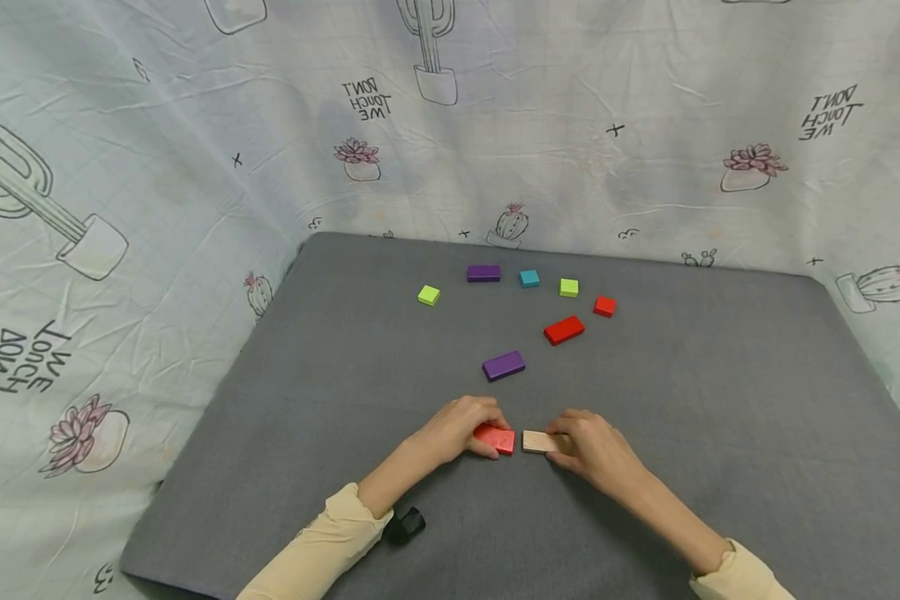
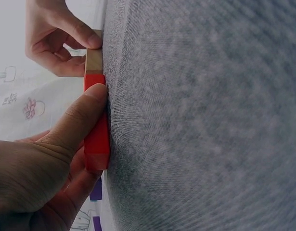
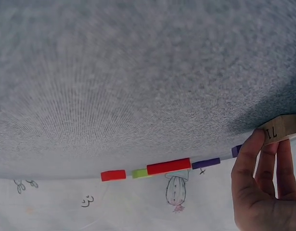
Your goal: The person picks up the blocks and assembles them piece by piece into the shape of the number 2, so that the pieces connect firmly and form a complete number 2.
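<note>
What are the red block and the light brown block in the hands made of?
The red block looks like painted wood: smooth, even colour, crisp edges, though it could be plastic. The light brown block seems bare, unpainted wood: pale tan, matt, with a number marked on its end.

From the head view, the left hand covers part of the red block, and the right hand hides the far end of the wooden block. A small black object beside the left sleeve is too unclear to identify.
</note>
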The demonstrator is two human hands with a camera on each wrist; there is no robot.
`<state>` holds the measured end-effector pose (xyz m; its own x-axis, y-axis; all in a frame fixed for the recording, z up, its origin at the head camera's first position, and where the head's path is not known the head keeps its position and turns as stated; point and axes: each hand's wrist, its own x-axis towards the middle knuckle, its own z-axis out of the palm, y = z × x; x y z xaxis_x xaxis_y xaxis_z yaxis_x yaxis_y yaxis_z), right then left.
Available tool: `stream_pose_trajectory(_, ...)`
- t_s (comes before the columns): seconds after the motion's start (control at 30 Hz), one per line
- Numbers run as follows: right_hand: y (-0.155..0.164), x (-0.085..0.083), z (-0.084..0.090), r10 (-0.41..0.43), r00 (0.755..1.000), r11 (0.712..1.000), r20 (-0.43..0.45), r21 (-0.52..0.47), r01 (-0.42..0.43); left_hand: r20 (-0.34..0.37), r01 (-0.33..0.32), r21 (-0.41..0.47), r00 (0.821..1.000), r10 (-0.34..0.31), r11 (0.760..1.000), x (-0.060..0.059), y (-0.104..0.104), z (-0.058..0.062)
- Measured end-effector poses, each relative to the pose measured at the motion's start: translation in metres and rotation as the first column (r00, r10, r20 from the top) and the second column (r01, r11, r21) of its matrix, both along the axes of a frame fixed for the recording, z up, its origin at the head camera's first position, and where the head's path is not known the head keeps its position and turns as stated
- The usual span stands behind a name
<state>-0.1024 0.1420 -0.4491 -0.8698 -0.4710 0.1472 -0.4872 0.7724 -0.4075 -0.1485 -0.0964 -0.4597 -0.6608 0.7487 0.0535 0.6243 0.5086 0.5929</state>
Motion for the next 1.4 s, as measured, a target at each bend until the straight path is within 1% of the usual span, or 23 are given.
stream_pose_trajectory(0.47,-0.0043,-0.0019,0.0015,0.026,1.000,1.000,-0.005,0.002,-0.026,-0.012,0.008,0.012,1.000,-0.007,1.000,-0.0011,0.0002,0.0016)
stream_pose_trajectory(0.7,-0.0061,-0.0025,0.0029,0.032,0.999,0.999,-0.005,0.013,-0.032,-0.015,0.007,0.000,1.000,-0.007,1.000,-0.0017,0.0006,0.0011)
stream_pose_trajectory(1.3,-0.0069,-0.0043,0.0027,0.067,0.998,0.998,0.000,0.021,-0.067,0.002,0.001,-0.007,1.000,-0.001,1.000,-0.0005,0.0006,0.0004)
stream_pose_trajectory(1.4,-0.0065,-0.0061,0.0048,0.074,0.997,0.997,0.008,0.008,-0.074,-0.015,0.008,0.006,1.000,-0.008,1.000,-0.0008,-0.0002,-0.0007)
